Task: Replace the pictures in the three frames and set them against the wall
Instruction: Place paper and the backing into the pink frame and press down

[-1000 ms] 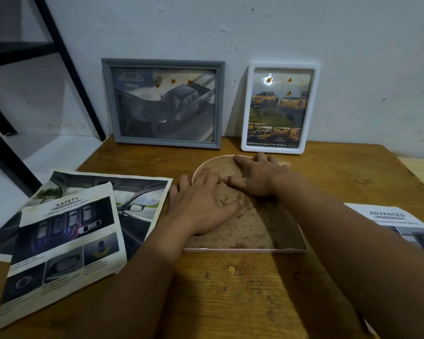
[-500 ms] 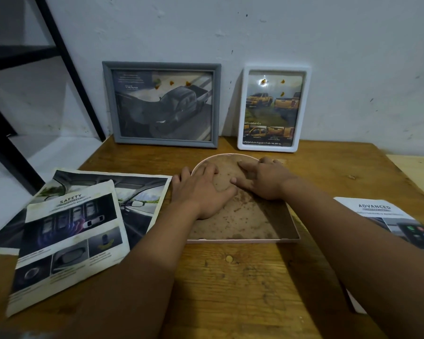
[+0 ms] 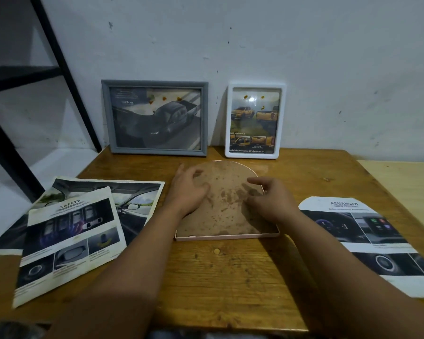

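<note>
The arch-topped pink frame point(image 3: 227, 237) lies face down on the wooden worktop point(image 3: 230, 277), its stained brown fibreboard backing up. The left grip point(image 3: 189, 192) rests on the backing's left side, fingers loosely spread; the right grip point(image 3: 269, 201), fingers loosely curled and apart, now sits at the frame's right edge rather than flat near its top. Beyond both grips, a grey frame point(image 3: 154, 118) and white frame point(image 3: 255, 121) lean on the wall. Glossy leaflets point(image 3: 71, 228) lie left of the left grip.

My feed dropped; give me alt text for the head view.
Both hands, left hand and right hand, are over a face-down arched frame on a wooden table; two filled frames lean on the wall behind.
</note>
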